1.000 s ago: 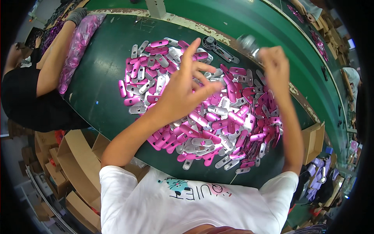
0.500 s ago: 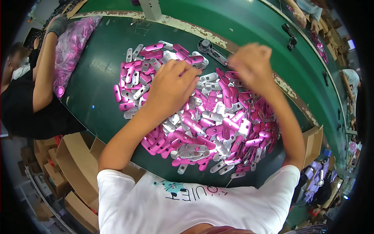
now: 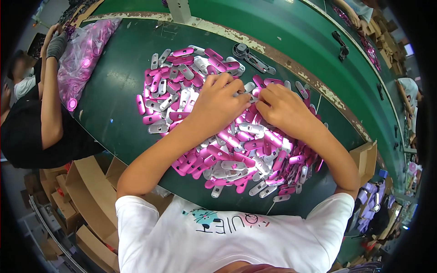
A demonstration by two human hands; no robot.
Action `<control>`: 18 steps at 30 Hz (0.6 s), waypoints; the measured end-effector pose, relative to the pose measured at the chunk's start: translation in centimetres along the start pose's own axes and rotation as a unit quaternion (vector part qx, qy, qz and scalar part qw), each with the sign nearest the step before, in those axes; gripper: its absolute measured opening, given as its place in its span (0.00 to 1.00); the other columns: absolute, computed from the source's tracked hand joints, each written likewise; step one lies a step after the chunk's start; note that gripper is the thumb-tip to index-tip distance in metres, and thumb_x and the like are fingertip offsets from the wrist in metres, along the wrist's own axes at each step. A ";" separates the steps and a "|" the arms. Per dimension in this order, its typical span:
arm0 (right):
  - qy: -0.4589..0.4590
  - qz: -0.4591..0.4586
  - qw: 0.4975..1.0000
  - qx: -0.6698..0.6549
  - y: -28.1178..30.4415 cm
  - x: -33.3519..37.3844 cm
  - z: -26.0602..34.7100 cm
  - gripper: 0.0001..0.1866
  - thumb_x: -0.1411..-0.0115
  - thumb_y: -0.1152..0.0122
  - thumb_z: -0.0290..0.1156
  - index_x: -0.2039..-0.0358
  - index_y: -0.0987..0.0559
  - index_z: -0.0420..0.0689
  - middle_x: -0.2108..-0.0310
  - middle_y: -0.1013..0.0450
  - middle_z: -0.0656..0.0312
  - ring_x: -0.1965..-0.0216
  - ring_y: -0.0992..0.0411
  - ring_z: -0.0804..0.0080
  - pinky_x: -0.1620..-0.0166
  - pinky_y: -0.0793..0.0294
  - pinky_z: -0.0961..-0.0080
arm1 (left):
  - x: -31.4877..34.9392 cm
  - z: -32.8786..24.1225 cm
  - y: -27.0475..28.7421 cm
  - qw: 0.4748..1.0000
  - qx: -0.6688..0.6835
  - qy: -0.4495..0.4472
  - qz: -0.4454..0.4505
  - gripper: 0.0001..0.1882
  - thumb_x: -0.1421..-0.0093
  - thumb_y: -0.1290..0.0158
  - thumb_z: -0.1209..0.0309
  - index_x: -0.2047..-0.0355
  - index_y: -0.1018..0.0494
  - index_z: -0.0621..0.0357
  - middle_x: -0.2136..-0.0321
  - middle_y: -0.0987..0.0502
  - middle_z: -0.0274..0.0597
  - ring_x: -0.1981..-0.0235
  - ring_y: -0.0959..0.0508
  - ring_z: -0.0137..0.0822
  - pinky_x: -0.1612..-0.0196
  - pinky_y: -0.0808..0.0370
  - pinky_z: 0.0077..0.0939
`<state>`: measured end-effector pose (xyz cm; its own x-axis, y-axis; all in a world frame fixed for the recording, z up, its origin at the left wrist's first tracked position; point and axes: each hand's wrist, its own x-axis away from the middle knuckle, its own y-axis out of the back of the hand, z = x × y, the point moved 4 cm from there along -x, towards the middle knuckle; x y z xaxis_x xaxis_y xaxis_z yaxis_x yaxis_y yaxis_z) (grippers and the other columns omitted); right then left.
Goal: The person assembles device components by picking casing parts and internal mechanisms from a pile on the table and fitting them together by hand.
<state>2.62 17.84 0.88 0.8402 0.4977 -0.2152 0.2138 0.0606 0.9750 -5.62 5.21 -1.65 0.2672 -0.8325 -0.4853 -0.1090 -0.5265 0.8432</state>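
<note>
A wide pile of small oblong covers (image 3: 236, 166), pink and silver, each pierced with a small hole, spreads over the dark green table (image 3: 120, 77). Above the middle of the pile my left hand (image 3: 223, 101) is closed, its fingers curled toward the right. Close beside it, my right hand (image 3: 286, 109) is closed too, its fingertips bent in toward the left. The fingertips of both hands nearly meet. Whatever lies between them is mostly hidden by the fingers; edges of silver and pink covers show right there.
A dark round-headed part with a slotted arm (image 3: 250, 57) lies beyond the pile. A plastic bag of pink parts (image 3: 84, 59) sits at the left, near a co-worker's gloved hand (image 3: 57, 45). Beyond the worn rail (image 3: 218, 32) runs a green belt (image 3: 296, 45). Cardboard boxes (image 3: 91, 195) stand lower left.
My right hand has come down and left from the far right of the pile to meet my left hand. My left hand has shifted slightly right. The co-worker's gloved hand has moved.
</note>
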 end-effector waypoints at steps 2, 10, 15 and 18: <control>-0.024 0.017 0.999 -0.013 -0.2 0.3 -0.2 0.07 0.57 0.43 0.25 0.75 0.25 0.37 0.72 0.33 0.57 0.66 0.31 0.62 0.64 0.29 0.69 | 0.0 -0.3 -0.1 1.000 0.003 0.001 -0.001 0.08 0.51 0.39 0.67 0.70 0.21 0.51 0.64 0.27 0.31 0.59 0.30 0.35 0.56 0.35 0.32; -0.096 -0.001 0.995 -0.035 -0.3 0.2 -0.3 0.06 0.56 0.43 0.24 0.75 0.25 0.37 0.74 0.31 0.53 0.66 0.27 0.57 0.65 0.25 0.65 | -0.2 -0.2 -0.2 0.995 0.053 0.083 -0.025 0.14 0.54 0.37 0.70 0.66 0.25 0.56 0.67 0.29 0.37 0.61 0.29 0.40 0.59 0.31 0.35; -0.143 -0.052 0.980 -0.129 -0.6 0.8 -1.4 0.06 0.55 0.43 0.22 0.73 0.23 0.40 0.74 0.29 0.56 0.69 0.28 0.58 0.68 0.26 0.63 | -0.3 0.1 0.1 0.993 0.079 0.082 -0.011 0.12 0.52 0.39 0.71 0.67 0.26 0.56 0.68 0.30 0.39 0.61 0.30 0.41 0.58 0.32 0.36; -0.249 -0.118 0.891 -0.361 0.3 1.7 -2.8 0.08 0.54 0.40 0.18 0.70 0.21 0.39 0.77 0.28 0.62 0.77 0.30 0.76 0.71 0.31 0.78 | -0.3 0.5 0.8 0.990 0.117 0.081 -0.014 0.10 0.51 0.40 0.73 0.67 0.27 0.57 0.67 0.29 0.40 0.63 0.29 0.43 0.60 0.31 0.36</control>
<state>2.71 21.13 0.94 0.9699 -0.0369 -0.2405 0.1875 0.7434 0.6420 -6.26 4.94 -0.96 0.4207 -0.7891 -0.4476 -0.3134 -0.5894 0.7445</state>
